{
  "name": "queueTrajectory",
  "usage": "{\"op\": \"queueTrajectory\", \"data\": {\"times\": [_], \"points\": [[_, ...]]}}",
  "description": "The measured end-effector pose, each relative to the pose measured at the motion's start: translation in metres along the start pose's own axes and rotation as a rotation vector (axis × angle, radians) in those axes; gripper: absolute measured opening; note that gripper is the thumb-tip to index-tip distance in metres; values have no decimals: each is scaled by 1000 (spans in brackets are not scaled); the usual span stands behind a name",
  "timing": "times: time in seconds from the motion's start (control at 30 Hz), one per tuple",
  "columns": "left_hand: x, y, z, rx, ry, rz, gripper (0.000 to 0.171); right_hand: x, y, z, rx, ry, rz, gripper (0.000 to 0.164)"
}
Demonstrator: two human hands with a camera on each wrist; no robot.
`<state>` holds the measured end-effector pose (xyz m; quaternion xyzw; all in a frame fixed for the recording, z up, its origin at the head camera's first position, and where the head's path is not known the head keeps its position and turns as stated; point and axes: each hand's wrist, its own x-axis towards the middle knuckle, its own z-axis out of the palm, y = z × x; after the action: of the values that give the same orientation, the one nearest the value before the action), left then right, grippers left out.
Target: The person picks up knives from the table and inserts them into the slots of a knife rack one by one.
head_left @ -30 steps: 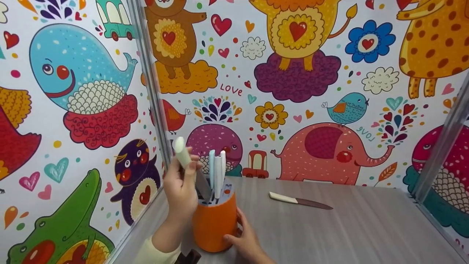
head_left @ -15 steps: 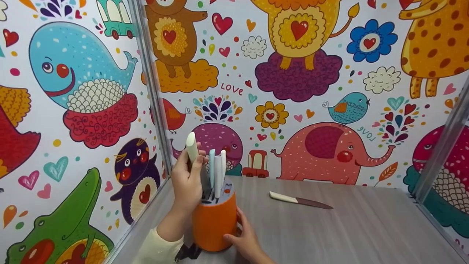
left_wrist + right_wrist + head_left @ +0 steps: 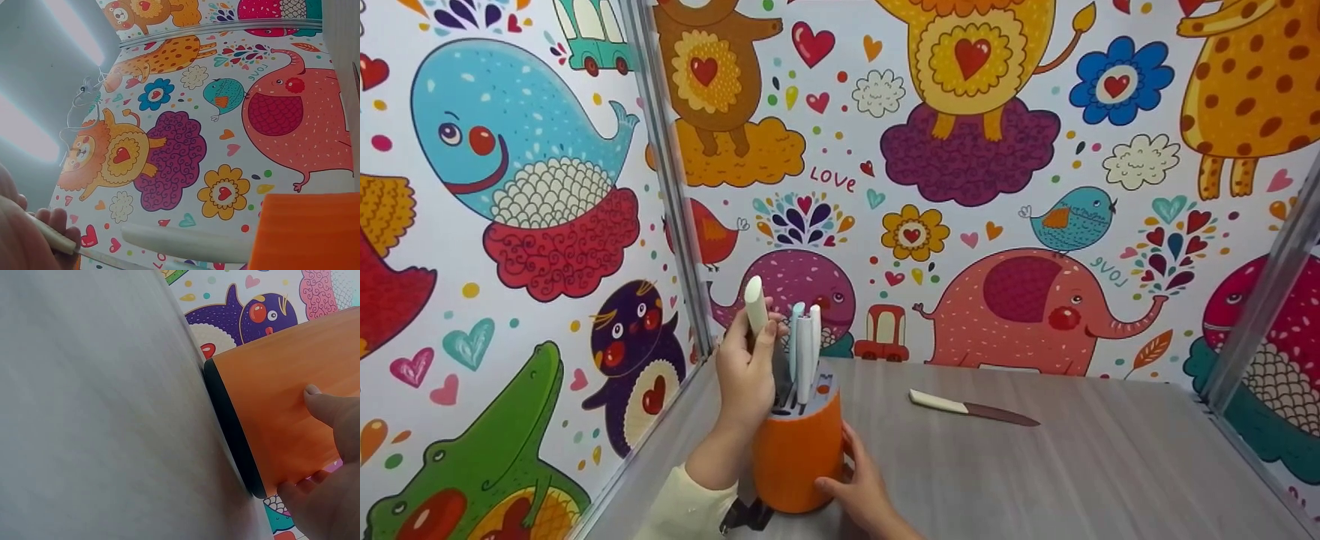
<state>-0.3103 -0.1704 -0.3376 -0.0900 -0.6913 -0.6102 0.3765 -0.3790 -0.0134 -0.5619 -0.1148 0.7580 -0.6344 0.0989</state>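
Observation:
My left hand (image 3: 744, 375) holds a knife by its cream handle (image 3: 756, 306), upright above the left side of an orange knife block (image 3: 799, 457). Most of its blade is hidden behind my fingers and the other knives, so I cannot tell how deep it sits. In the left wrist view, the fingers wrap the cream handle (image 3: 53, 236) with a strip of blade beyond it. Knives with white and pale blue handles (image 3: 804, 352) stand in the block's grey top. My right hand (image 3: 864, 487) grips the block low on its right side, thumb in front, as the right wrist view also shows.
Another knife (image 3: 975, 410), with a cream handle and brown blade, lies on the grey table (image 3: 1035, 480) to the right of the block. Cartoon-printed walls (image 3: 960, 217) with metal corner strips enclose the table at the left, back and right.
My left hand has shifted right and turned the knife from a slant to nearly upright over the block. During the last half second it barely moved. My right hand stayed on the block.

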Motion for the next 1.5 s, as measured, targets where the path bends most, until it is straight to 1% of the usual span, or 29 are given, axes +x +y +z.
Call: {"op": "queueTrajectory", "data": {"times": [0.1,0.2,0.33,0.47,0.6,0.7,0.8,0.93,1.17,1.23,1.4,1.5], "points": [[-1,-6,0,-13,0,-25,35,0,0,0,9,-1,-8,103],[-1,-11,1,-29,8,-36,34,0,0,1,9,2,-10,103],[-3,-19,4,-16,23,-45,34,0,0,1,-16,10,-23,103],[-4,-30,8,2,27,-75,36,-1,-1,2,-25,19,-37,102],[-6,-41,12,11,24,-114,38,0,-1,2,-6,19,-36,101],[-9,-46,13,27,21,-123,38,1,-1,2,3,13,-36,100],[-11,-51,14,60,15,-129,37,2,-1,2,6,10,-29,100],[-12,-58,14,93,10,-159,37,2,-1,1,5,10,-17,100],[-12,-71,13,150,-47,-213,36,1,-1,1,5,20,-8,99],[-13,-75,13,186,-55,-231,37,1,0,1,3,21,-7,99],[-14,-78,12,268,-43,-256,41,0,1,1,-20,17,-35,101],[-13,-78,12,277,-41,-260,41,0,1,1,-23,17,-37,102]]}}
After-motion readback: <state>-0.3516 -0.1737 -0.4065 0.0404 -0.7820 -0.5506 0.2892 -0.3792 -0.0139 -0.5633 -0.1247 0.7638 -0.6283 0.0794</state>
